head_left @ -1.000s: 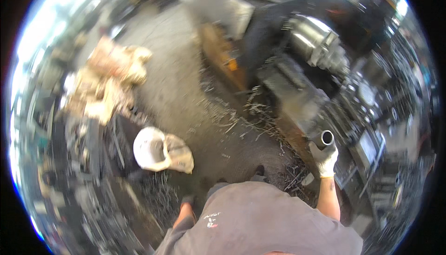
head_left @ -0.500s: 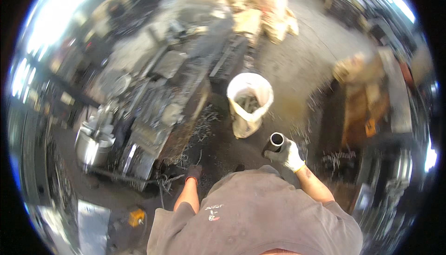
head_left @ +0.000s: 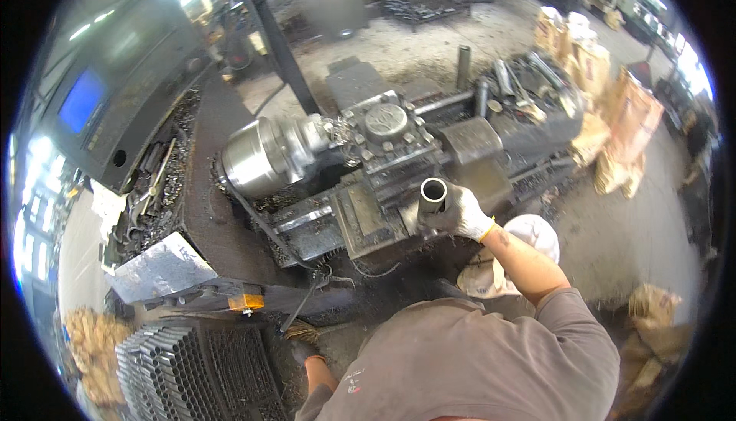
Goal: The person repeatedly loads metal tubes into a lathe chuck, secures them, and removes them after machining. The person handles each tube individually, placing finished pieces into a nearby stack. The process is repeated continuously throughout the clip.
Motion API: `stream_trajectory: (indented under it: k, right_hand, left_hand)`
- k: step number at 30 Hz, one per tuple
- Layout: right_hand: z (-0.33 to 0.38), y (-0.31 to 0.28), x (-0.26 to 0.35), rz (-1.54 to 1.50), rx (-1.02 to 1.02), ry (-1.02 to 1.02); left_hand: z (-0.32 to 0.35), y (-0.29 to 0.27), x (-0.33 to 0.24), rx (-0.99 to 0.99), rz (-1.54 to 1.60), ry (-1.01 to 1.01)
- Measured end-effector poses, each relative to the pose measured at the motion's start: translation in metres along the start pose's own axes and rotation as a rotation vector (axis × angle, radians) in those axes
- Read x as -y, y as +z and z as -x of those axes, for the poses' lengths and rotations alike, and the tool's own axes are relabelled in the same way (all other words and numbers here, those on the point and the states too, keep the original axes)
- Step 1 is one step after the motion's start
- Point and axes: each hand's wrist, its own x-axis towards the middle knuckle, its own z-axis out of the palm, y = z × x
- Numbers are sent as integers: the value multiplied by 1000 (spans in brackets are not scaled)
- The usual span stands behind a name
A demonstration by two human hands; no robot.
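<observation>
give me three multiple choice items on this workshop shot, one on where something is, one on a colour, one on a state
1. Where is the short metal tube?
A. in the gloved right hand, over the lathe
B. lying in the rack of tubes
C. clamped in the chuck

2. What colour is the lit screen on the machine at upper left?
A. red
B. blue
C. green

3. How does the left hand stand?
A. gripping the tube
B. resting on the chuck
C. hanging low by the rack of tubes, holding nothing that shows

Answers:
1. A, the white-gloved fingers wrap the tube, open end up, above the lathe's carriage.
2. B, the panel glows blue.
3. C, the dark-gloved hand sits near the person's body beside the rack, away from the tube and the chuck.
</observation>
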Motion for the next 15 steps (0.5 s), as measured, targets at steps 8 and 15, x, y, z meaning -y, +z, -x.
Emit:
stream_trajectory:
  k: [8, 15]
  right_hand:
    - [-64, -64, -23, 128, 489, -124]
    - [-184, -116, 36, -287, 330, -350]
  left_hand:
    - [25, -93, -147, -560, 617, -25]
    - [-18, -118, -136, -446, 417, 192]
